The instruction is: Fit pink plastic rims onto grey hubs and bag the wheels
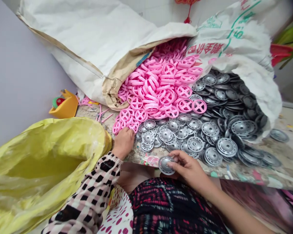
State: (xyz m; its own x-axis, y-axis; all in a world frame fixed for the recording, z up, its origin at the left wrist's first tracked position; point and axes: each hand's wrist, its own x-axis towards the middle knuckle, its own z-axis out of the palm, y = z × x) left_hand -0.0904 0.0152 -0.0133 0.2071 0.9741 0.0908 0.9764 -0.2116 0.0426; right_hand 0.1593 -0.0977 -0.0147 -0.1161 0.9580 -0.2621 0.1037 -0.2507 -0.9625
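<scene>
My right hand [189,169] holds a round silver-grey plastic wheel cover [164,165] between thumb and fingers, just off the table's front edge. At the near edge of a heap of pink plastic wheel rims [158,87], my left hand [124,142] is closed, its fingers curled against the lowest rims. Its fingertips are hidden, so what they grip does not show. Loose silver-grey wheel covers [195,143] lie piled between the two hands and further right. Most of the pink rims have four spokes.
A white sack [88,35] spills the pink rims; another white sack [271,87] at right spills the grey covers. An open yellow bag [46,136] stands at left, beside my left arm. Behind it are a yellow-orange container [65,105] and pink scraps [101,113] on the table [285,156].
</scene>
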